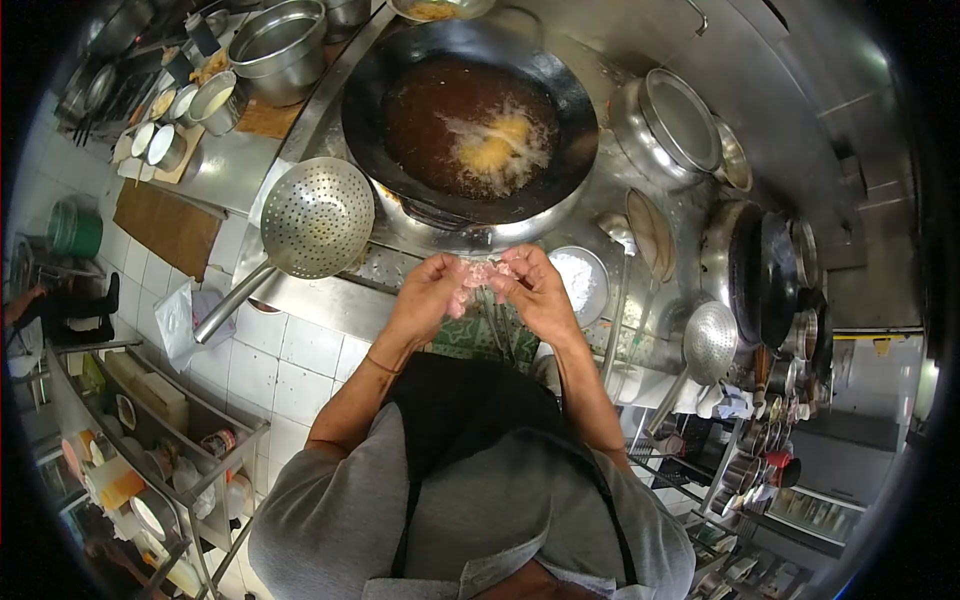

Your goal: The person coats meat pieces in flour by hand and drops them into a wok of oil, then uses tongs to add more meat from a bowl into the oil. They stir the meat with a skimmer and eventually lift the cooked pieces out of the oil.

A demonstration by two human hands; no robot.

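Observation:
Between my two hands is a piece of raw pink meat [466, 284], stretched over the front edge of the stove. The fingers of my left hand [425, 290] pinch its left side, and those of my right hand [538, 292] grip its right end. Just beyond stands a large black wok [365, 125] of dark brown oil [430, 110], where a golden battered piece [490, 150] fries amid pale bubbles. A bowl [597, 297] of white powder [572, 280] sits close to my right hand. Left of the wok lies a big perforated skimmer [318, 215], its handle sticking out over the floor.
Steel pots [278, 50] and small containers [167, 147] stand at the back left. On the right are a strainer [652, 235], a second skimmer [711, 343], stacked metal bowls [680, 120] and more woks [775, 280]. A metal trolley [190, 490] stands at lower left.

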